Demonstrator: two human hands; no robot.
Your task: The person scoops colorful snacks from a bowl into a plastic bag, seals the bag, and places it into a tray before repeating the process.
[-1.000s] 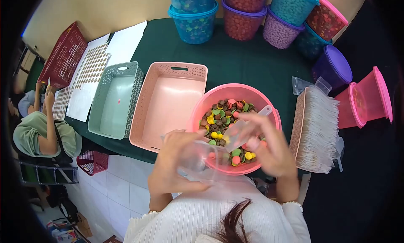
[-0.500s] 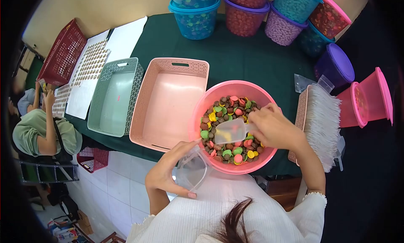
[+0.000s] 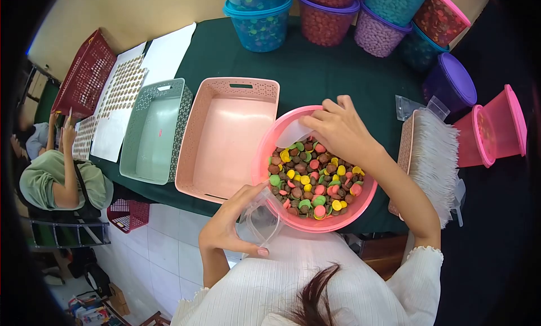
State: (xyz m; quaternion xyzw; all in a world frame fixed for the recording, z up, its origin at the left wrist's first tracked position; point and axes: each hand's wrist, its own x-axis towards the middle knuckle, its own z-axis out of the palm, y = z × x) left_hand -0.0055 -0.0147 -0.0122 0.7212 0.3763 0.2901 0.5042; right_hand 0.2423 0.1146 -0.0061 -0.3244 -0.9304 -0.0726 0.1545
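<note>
The left hand [image 3: 225, 227] spreads thumb and fingers wide around a clear, thin plastic pouch [image 3: 262, 221], holding its mouth apart just beside the near left rim of a round, pink plastic bowl [image 3: 369, 199]. The pouch looks feather-light, limp and slick, likely to fold or slide if the fingers relax, so its top edges seem the best hold, with the mouth kept stretched between thumb and fingers. The right hand [image 3: 341, 128] closes over the handle end of a translucent plastic scoop [image 3: 292, 135], whose blade hangs inside the far left side of the bowl; whether it carries anything I cannot tell. The scoop is probably light and fairly stiff, best gripped by its handle, clear of the blade. Below lie loose brown, green, yellow and pink candy pieces [image 3: 307, 179], small and apparently hard, the thin cupped ones perhaps prone to chipping; they should roll and slip easily. A rectangular peach plastic basket [image 3: 227, 128] stands left of the bowl.
</note>
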